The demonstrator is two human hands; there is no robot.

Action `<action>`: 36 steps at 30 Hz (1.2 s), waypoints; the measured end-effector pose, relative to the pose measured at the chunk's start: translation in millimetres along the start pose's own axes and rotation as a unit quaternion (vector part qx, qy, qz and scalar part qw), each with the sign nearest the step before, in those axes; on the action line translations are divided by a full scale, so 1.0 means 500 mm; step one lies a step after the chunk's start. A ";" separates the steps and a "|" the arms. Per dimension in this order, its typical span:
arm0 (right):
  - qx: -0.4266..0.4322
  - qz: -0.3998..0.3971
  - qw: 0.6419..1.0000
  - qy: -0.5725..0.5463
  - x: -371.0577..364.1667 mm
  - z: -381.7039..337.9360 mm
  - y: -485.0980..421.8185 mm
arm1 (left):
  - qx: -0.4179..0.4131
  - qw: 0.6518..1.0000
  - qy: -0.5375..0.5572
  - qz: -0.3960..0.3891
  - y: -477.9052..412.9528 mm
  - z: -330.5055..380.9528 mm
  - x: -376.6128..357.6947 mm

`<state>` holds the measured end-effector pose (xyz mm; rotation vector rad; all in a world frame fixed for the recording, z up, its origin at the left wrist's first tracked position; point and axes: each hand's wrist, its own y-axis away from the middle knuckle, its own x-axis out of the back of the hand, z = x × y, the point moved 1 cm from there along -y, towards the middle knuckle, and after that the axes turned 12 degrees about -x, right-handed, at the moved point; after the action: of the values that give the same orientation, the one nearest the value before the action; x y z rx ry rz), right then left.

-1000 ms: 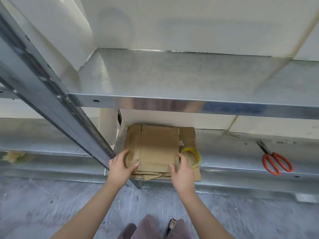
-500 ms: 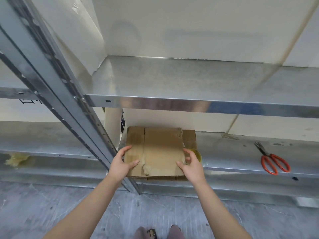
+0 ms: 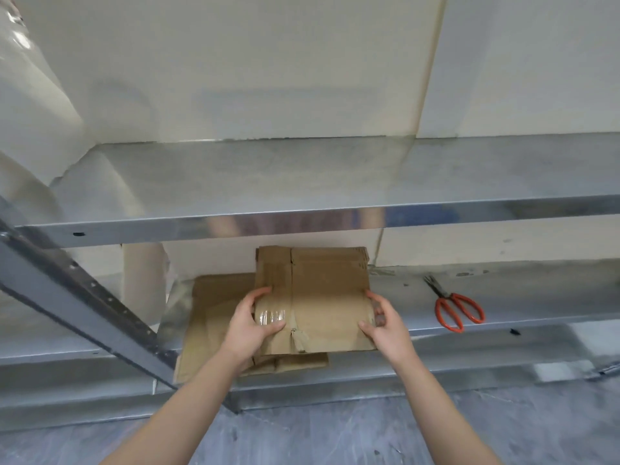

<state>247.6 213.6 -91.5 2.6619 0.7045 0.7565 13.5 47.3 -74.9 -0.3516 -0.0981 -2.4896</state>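
A stack of flattened brown cardboard boxes is held just above the lower metal shelf. My left hand grips its left edge, thumb on top near a patch of clear tape. My right hand grips the right edge, fingers curled under. More flat cardboard lies on the shelf under and left of the stack. The yellow ring seen earlier is hidden.
Red-handled scissors lie on the lower shelf to the right. An upper metal shelf juts out overhead. A slanted steel upright crosses at the left. White boards line the back; grey floor lies below.
Both hands have taken the upper cardboard stack by its sides and shifted it right and up, uncovering the sheet beneath. The view has moved closer.
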 end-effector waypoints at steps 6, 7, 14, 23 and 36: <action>0.003 -0.009 1.000 -0.008 0.194 0.071 -0.065 | -0.001 1.000 -0.005 -0.007 -0.022 0.047 -0.218; 0.005 -0.014 1.000 -0.015 0.228 0.082 -0.075 | 0.000 1.000 -0.002 -0.003 -0.022 0.057 -0.255; 0.011 -0.020 0.999 0.023 0.393 0.140 -0.121 | 0.019 0.999 0.026 -0.001 -0.012 0.111 -0.435; 0.008 0.040 0.998 0.038 0.396 0.166 -0.133 | 0.055 0.997 0.058 -0.014 -0.017 0.132 -0.489; 0.009 0.071 0.995 0.065 0.366 0.162 -0.183 | 0.043 0.999 0.025 -0.018 -0.052 0.122 -0.485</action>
<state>394.0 375.7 -118.3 2.7213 0.5598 0.9740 200.0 215.6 -82.0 -0.2535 -0.1909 -2.5184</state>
